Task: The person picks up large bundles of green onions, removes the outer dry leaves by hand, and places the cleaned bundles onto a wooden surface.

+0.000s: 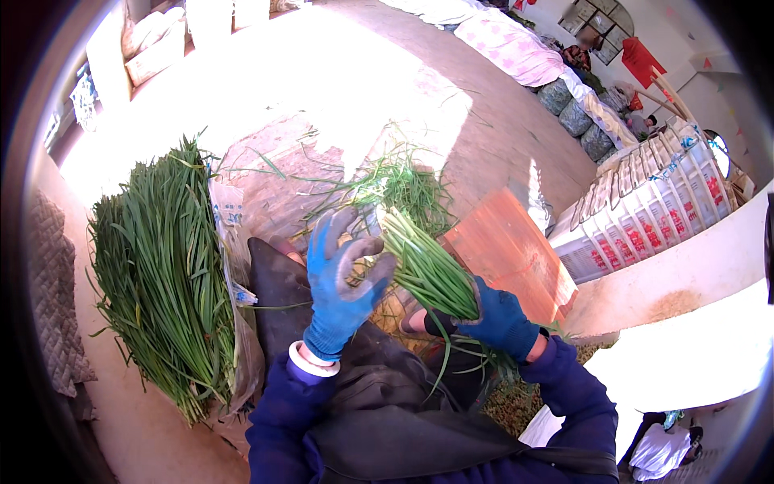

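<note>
From my remote seat, I see the task's thing, a bundle of slender green stalks with pale ends (427, 270), slanting across the middle of the scene, pale ends toward the far left. My right hand, in a blue knit glove (501, 321), is closed around its near right end; I cannot see those fingertips behind the stalks. My left hand, in a blue glove with grey-coated fingers (343, 278), has its fingers curved and parted, apparently around nothing, just beside the pale ends; I cannot tell whether they touch.

The bundle shows no tie, so a slackened right grip could let stalks slide and fan out, while too hard a squeeze might bruise them. The tangled heap of thin green strands (407, 194) beyond could snag the pale ends if I dip them. To the left, the big pile of long dark-green leaves (161, 266) could be knocked by a wide left-arm swing.
</note>
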A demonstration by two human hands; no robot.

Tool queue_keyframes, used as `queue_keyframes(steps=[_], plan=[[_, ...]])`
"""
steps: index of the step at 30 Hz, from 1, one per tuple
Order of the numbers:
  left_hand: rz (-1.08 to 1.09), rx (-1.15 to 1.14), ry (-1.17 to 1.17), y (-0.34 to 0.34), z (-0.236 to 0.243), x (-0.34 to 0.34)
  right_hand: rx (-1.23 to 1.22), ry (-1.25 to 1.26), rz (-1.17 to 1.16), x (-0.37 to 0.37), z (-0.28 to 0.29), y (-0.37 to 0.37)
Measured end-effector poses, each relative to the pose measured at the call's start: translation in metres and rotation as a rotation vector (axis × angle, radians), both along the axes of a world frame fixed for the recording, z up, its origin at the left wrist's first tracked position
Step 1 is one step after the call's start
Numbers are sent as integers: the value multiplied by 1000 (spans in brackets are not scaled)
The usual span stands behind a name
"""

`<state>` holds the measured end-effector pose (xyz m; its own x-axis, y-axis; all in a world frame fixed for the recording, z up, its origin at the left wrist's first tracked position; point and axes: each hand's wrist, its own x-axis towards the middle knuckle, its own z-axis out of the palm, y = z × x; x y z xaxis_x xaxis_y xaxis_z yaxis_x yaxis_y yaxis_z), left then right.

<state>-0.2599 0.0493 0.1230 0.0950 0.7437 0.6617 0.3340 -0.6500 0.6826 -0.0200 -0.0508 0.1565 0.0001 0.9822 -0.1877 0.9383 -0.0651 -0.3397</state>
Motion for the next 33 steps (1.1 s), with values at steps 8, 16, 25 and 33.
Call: queue_keyframes(steps=[8, 16, 25, 33], plan=[[147, -35, 286, 8, -59, 33, 249, -109, 138, -1, -33, -13], [314, -275, 136, 55, -91, -20, 103, -176, 99, 26, -52, -32], [-294, 145, 630, 36, -71, 36, 104, -129, 150, 35, -63, -35], [-371, 281, 508, -7, -35, 65, -45, 297, -126, 76, -79, -63]])
